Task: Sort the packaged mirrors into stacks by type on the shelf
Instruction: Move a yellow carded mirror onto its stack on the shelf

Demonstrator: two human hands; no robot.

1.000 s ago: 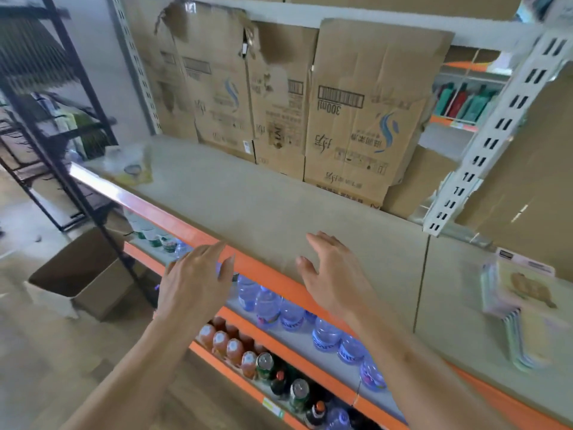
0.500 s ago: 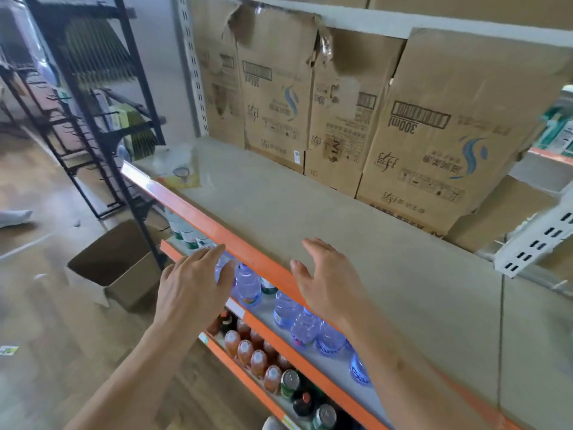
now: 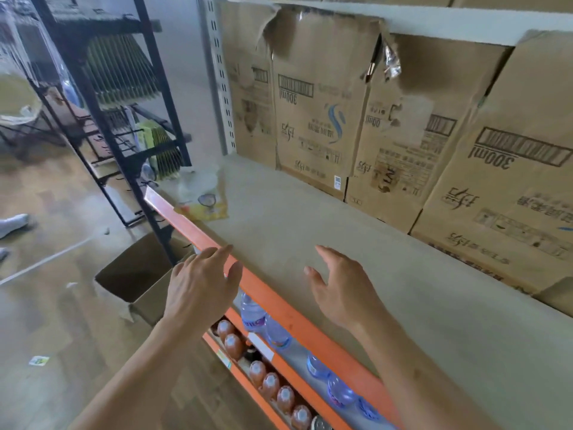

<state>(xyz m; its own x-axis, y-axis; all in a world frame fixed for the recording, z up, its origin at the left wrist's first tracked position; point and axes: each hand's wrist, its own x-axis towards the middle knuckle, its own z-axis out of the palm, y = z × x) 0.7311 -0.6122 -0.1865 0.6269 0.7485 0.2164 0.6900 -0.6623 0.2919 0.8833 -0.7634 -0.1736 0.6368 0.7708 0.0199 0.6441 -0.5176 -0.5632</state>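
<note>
Hands are both free and hold nothing. The left hand [image 3: 201, 287] hovers with relaxed, nearly straight fingers above the orange front rail [image 3: 288, 318] of the shelf [image 3: 310, 218]; whether its fingertips touch the rail I cannot tell. The right hand [image 3: 341, 290] is over the beige board just behind that rail, its fingers loosely spread and a little bent. The two hands are near each other but apart.

One packaged mirror [image 3: 203, 198], a yellow card in clear wrapping with a small round shape on it, lies at the far left end of the shelf, close to the front rail and well apart from both hands. It is blurred, so I cannot say if more than one package lies there.

Cardboard boxes [image 3: 319, 97] stand in a row along the back of the shelf, some with torn upper edges. Below the rail, on a lower level, water bottles [image 3: 252, 315] stand in a line, and lower again there are brown bottles with pale caps [image 3: 266, 383]. On the wooden floor [image 3: 46, 305] to the left an open carton [image 3: 139, 268] stands beside a black rack [image 3: 102, 21].
</note>
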